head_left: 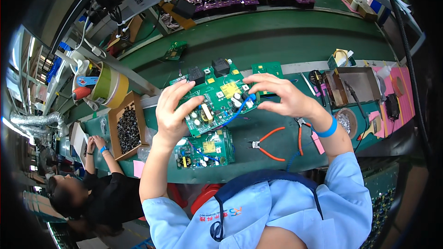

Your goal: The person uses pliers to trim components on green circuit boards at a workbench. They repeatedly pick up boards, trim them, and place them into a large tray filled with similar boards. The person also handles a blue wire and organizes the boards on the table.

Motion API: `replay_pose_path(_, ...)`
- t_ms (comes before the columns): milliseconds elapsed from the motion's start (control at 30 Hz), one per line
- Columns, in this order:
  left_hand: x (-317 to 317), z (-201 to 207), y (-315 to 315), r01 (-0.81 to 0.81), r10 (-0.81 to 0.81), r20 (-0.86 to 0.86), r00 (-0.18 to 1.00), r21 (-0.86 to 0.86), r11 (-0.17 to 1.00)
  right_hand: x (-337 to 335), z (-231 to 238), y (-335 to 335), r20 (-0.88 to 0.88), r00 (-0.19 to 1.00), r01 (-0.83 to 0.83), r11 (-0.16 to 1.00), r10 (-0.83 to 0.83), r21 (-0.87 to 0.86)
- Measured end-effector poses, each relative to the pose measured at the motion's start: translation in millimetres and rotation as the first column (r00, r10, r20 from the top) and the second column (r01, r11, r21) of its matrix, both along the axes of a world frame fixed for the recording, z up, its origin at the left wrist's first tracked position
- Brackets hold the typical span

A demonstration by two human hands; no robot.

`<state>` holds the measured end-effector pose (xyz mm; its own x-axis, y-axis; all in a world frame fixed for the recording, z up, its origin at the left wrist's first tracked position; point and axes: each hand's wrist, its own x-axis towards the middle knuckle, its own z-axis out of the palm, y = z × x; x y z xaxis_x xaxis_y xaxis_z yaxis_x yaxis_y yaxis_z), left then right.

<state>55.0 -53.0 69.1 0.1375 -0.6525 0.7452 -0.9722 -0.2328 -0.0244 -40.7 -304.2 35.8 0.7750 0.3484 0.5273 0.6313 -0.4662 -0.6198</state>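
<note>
A populated green circuit board (217,93) is held tilted above the bench between my two hands. My left hand (173,110) grips its left edge, fingers over the top side and thumb on the face. My right hand (281,95) closes on the right end, beside a blue wire (233,116) that runs along the board's near side. Black blocks, white capacitors and a yellow-wrapped part stand on the board. Below it lie stacked circuit boards (217,148) of similar make. To their right rest orange-handled cutters (266,143), jaws pointing left.
Another orange-handled tool (300,138) lies under my right forearm. A cardboard box of small dark parts (137,145) sits at left, near a co-worker's clasped hands (96,143). At right are a soldering iron (353,93) by an open box and a round dish (347,122).
</note>
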Motion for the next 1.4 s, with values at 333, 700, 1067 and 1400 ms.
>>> replay_pose_path(333,-3.6,-7.7,12.1,-0.086,0.073,0.248,0.966,0.042,0.995,0.2,-21.8,14.2,0.310,0.945,0.136,0.987,-0.103,-0.084)
replay_pose_path(700,-3.8,-8.0,9.2,-0.062,0.045,0.237,0.970,0.063,0.996,2.4,-29.3,39.8,0.374,0.920,0.168,0.980,-0.118,-0.104)
replay_pose_path(1067,18.9,-11.4,23.8,-0.338,0.332,-0.148,0.931,-0.015,0.941,39.1,-40.5,41.4,0.226,0.923,0.317,0.948,-0.311,0.014)
replay_pose_path(1400,17.0,-63.2,95.1,-0.281,0.219,-0.867,0.447,0.096,0.955,91.1,-156.1,73.2,-0.076,0.911,0.356,0.868,-0.405,-0.347)
